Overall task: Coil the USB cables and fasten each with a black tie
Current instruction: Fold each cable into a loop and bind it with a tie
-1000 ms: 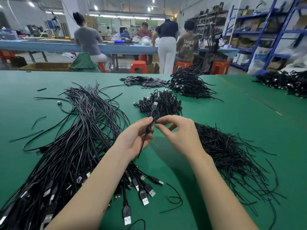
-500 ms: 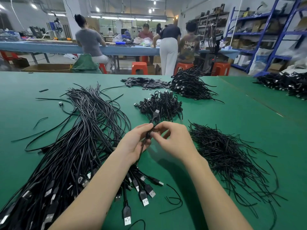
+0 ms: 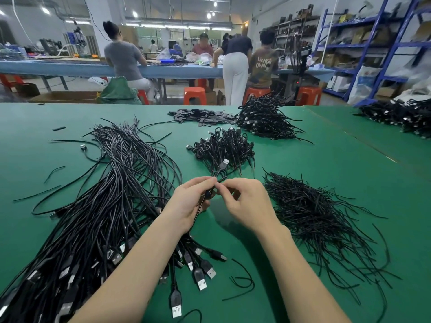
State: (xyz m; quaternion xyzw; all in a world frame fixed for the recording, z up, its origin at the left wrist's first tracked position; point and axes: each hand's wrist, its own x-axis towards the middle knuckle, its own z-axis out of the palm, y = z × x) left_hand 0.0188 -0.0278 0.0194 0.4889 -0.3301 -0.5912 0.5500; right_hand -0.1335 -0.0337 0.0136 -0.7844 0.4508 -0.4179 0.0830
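My left hand (image 3: 190, 201) grips a small coiled black USB cable (image 3: 221, 170) above the green table (image 3: 326, 164); the cable's silver plug sticks up beyond my fingers. My right hand (image 3: 247, 201) pinches a thin black tie at the coil, fingertip to fingertip with the left. A large bundle of loose USB cables (image 3: 112, 194) lies to the left, its plugs toward me. A heap of black ties (image 3: 317, 217) lies to the right. Just beyond my hands sits a pile of coiled, tied cables (image 3: 224, 145).
A bigger pile of coiled cables (image 3: 263, 117) and a flat heap of small black pieces (image 3: 200, 116) lie farther back. More cables (image 3: 405, 115) sit at the far right. Stray ties (image 3: 242, 280) lie near my forearms. People work at a blue bench (image 3: 70, 67) behind.
Both hands have stayed together on the coil and drifted slightly toward me while my right fingers worked the tie. The piles have not moved.
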